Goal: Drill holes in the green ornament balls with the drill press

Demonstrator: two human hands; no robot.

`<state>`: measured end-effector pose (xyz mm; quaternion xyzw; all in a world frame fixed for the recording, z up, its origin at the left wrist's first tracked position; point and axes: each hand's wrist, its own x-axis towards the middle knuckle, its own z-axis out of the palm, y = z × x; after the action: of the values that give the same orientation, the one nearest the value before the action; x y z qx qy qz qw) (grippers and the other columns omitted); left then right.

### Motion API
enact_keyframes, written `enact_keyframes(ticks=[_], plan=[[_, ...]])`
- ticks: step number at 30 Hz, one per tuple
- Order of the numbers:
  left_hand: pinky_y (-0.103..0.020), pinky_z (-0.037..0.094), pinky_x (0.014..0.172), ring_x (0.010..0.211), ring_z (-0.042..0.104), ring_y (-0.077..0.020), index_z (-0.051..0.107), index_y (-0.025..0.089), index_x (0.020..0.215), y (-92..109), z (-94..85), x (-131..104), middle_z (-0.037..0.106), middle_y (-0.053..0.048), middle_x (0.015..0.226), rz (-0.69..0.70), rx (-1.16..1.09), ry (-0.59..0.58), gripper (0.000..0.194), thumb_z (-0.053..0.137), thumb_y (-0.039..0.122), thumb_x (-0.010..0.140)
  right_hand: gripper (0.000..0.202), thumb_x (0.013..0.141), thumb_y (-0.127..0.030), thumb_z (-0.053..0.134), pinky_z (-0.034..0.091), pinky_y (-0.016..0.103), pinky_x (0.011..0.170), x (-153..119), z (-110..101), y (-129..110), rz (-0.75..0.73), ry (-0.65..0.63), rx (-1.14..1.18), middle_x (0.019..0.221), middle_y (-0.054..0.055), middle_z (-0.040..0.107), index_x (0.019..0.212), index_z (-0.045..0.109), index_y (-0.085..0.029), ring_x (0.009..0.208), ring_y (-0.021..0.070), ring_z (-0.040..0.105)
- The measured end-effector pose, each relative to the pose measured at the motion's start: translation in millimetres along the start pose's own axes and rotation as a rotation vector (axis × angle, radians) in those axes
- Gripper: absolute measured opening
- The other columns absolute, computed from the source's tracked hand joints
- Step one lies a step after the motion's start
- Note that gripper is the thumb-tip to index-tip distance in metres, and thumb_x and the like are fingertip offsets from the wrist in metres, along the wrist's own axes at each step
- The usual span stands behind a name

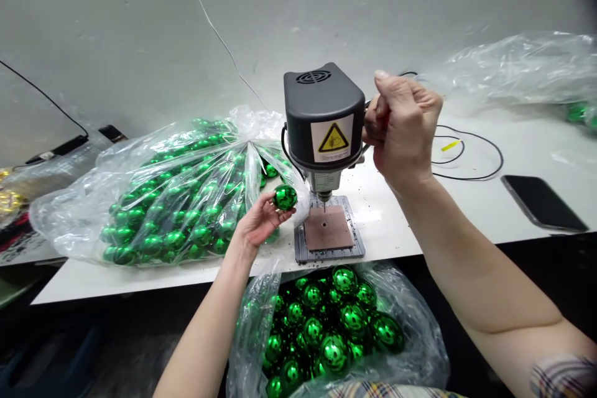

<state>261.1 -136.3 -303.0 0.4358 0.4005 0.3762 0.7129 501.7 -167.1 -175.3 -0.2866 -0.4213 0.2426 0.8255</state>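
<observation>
Between the fingertips of my left hand [265, 221] is a shiny green ball [285, 197], held just left of a small drill press [324, 118]. My right hand [405, 121] is closed round the press's lever at the right of its dark housing; the lever is mostly hidden by the fingers. The drill bit [324, 205] points down over a brown square pad [329, 228] with a dark hole in it. That pad lies on the grey metal base [330, 256], and no ball rests on it.
A clear bag [163, 199] full of green balls covers the table's left part. Below the table edge sits an open bag [420, 336] of green balls. A phone [543, 203], a black cable [501, 158] and another plastic bag [522, 71] lie to the right.
</observation>
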Motion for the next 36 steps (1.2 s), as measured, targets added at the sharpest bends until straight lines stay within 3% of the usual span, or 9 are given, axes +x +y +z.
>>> enact_keyframes(ticks=[5, 7, 11, 18, 24, 31, 36], plan=[[-0.037, 0.056, 0.087, 0.099, 0.068, -0.0217, 0.061, 0.016, 0.125, -43, 25.7, -23, 0.07, -0.014, 0.119, 0.077, 0.168, 0.035, 0.054, 0.077, 0.037, 0.078, 0.048, 0.087, -0.026, 0.062, 0.016, 0.027, 0.032, 0, 1, -1, 0.012, 0.009, -0.014, 0.04, -0.006, 0.032, 0.045, 0.04, -0.022, 0.033, 0.006, 0.025], [-0.036, 0.055, 0.088, 0.098, 0.068, -0.0203, 0.058, 0.016, 0.13, -62, 32.0, -20, 0.069, -0.012, 0.118, 0.159, 0.3, 0.072, 0.065, 0.083, 0.032, 0.072, 0.05, 0.088, -0.035, 0.064, 0.017, 0.027, 0.032, 2, -2, 2, -0.008, -0.025, -0.047, 0.041, -0.006, 0.032, 0.047, 0.038, -0.022, 0.034, 0.006, 0.024], [-0.033, 0.055, 0.081, 0.089, 0.066, -0.0194, 0.062, 0.016, 0.119, -87, 35.5, -4, 0.071, -0.009, 0.103, 0.262, 0.491, 0.171, 0.06, 0.085, 0.029, 0.066, 0.055, 0.086, -0.053, 0.067, 0.021, 0.027, 0.034, 6, -6, 8, -0.046, -0.09, -0.07, 0.042, -0.006, 0.032, 0.051, 0.036, -0.023, 0.035, 0.007, 0.028], [-0.033, 0.053, 0.082, 0.089, 0.064, -0.019, 0.064, 0.018, 0.119, -90, 42.7, 12, 0.07, -0.007, 0.103, 0.387, 0.579, 0.135, 0.055, 0.082, 0.019, 0.068, 0.059, 0.085, -0.06, 0.065, 0.02, 0.027, 0.033, 9, -10, 13, -0.053, -0.112, -0.124, 0.044, -0.005, 0.032, 0.052, 0.033, -0.023, 0.035, 0.0073, 0.03], [-0.035, 0.051, 0.087, 0.097, 0.061, -0.0208, 0.065, 0.019, 0.113, -93, 49.4, 10, 0.064, -0.007, 0.11, 0.551, 0.712, 0.07, 0.05, 0.084, 0.022, 0.068, 0.055, 0.086, -0.05, 0.067, 0.019, 0.026, 0.034, 5, -7, 7, -0.018, -0.075, -0.07, 0.044, -0.006, 0.033, 0.051, 0.036, -0.022, 0.036, 0.0066, 0.029], [-0.04, 0.051, 0.097, 0.105, 0.064, -0.0231, 0.059, 0.017, 0.122, -104, 49.4, 12, 0.068, -0.009, 0.113, 0.453, 0.575, 0.029, 0.055, 0.081, 0.024, 0.072, 0.05, 0.085, -0.035, 0.071, 0.017, 0.03, 0.034, -12, -9, -2, -0.087, -0.065, -0.015, 0.041, -0.005, 0.036, 0.047, 0.04, -0.023, 0.034, 0.0076, 0.029], [-0.043, 0.051, 0.1, 0.108, 0.066, -0.0245, 0.06, 0.018, 0.124, -109, 47.4, 12, 0.07, -0.01, 0.116, 0.447, 0.543, 0.039, 0.058, 0.082, 0.024, 0.071, 0.055, 0.088, -0.036, 0.069, 0.02, 0.03, 0.038, -36, -19, -4, -0.203, -0.096, -0.033, 0.039, -0.006, 0.034, 0.044, 0.04, -0.021, 0.033, 0.0068, 0.03]])
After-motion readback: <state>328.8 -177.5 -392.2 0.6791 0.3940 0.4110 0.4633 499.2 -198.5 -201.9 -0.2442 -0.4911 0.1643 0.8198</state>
